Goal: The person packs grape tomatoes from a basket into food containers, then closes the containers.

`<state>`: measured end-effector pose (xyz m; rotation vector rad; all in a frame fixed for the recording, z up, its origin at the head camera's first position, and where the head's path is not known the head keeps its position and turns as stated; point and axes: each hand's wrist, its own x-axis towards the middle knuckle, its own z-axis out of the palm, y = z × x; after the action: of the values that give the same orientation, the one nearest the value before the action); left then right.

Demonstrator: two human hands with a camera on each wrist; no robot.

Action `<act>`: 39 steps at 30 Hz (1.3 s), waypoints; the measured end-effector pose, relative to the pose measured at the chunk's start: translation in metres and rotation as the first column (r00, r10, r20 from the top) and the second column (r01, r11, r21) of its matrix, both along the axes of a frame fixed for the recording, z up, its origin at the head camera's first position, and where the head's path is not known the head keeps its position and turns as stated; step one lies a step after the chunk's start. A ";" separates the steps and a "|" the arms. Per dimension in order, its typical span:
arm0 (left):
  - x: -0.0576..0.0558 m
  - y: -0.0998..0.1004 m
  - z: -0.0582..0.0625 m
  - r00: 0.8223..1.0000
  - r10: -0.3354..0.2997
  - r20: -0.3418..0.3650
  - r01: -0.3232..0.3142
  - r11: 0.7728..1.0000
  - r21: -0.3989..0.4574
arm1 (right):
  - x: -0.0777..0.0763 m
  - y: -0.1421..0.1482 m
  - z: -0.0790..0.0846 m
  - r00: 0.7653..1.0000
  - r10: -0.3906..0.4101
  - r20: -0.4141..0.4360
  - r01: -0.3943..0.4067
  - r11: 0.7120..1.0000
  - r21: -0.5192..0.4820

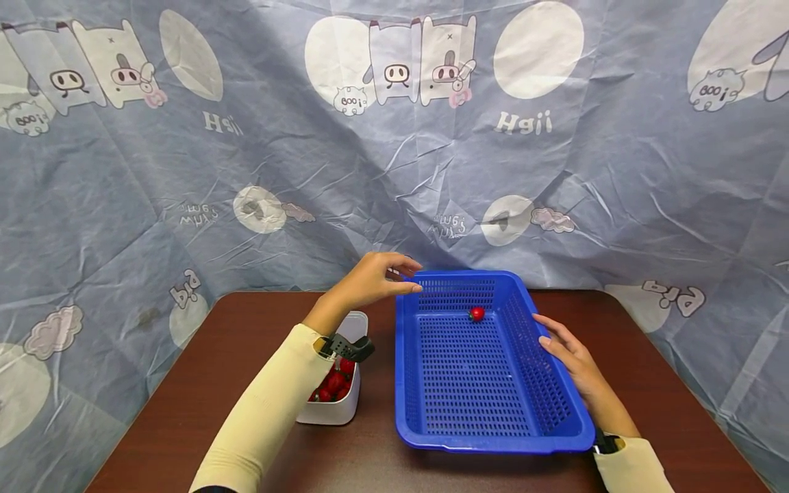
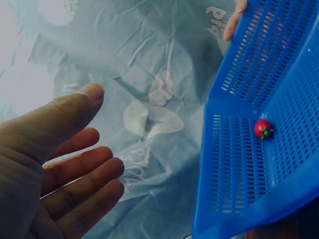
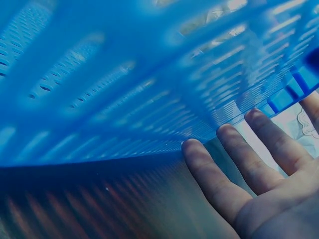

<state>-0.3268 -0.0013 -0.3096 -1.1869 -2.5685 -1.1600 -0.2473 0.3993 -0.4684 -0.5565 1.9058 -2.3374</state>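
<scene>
A blue plastic basket [image 1: 474, 444] with slotted walls and floor stands on the table. One small red strawberry [image 1: 477, 313] with a green leafy top lies near its back wall. My left hand [image 1: 385, 277] hovers at the basket's back left corner, thumb and fingers apart with nothing between them. With fairly straight fingers, my right hand [image 1: 573, 363] touches the basket's right side at the rim. In the right wrist view, its fingertips [image 3: 192, 147] rest against the outer wall. Left of the basket, a white box [image 1: 329, 413] of several strawberries [image 1: 335, 381] is partly hidden by my left forearm.
The dark brown table [image 1: 246, 356] extends to both sides of the basket. A grey-blue printed cloth [image 1: 394, 164] hangs behind it and along the sides. A black wrist strap [image 1: 351, 348] is on my left wrist, above the white box.
</scene>
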 end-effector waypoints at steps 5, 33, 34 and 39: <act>-0.017 0.022 -0.004 1.000 0.012 0.011 -0.012 0.999 -0.035 | 0.001 0.001 -0.002 1.000 -0.015 0.004 0.015 1.000 0.025; -0.064 0.130 -0.060 0.989 0.020 0.147 -0.007 0.996 -0.088 | 0.006 -0.004 0.007 0.999 0.011 -0.050 -0.012 1.000 -0.018; -0.065 0.132 -0.063 0.987 0.019 0.157 -0.005 0.996 -0.088 | 0.006 -0.005 0.007 0.999 0.013 -0.049 -0.014 1.000 -0.019; -0.069 0.140 -0.081 0.978 0.010 0.208 0.009 0.996 -0.088 | 0.004 -0.006 0.007 0.998 0.017 -0.052 -0.017 1.000 -0.006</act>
<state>-0.3961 0.1388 -0.3905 -1.1369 -2.8000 -1.2449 -0.2432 0.3931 -0.4611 -0.6381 1.9074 -2.3425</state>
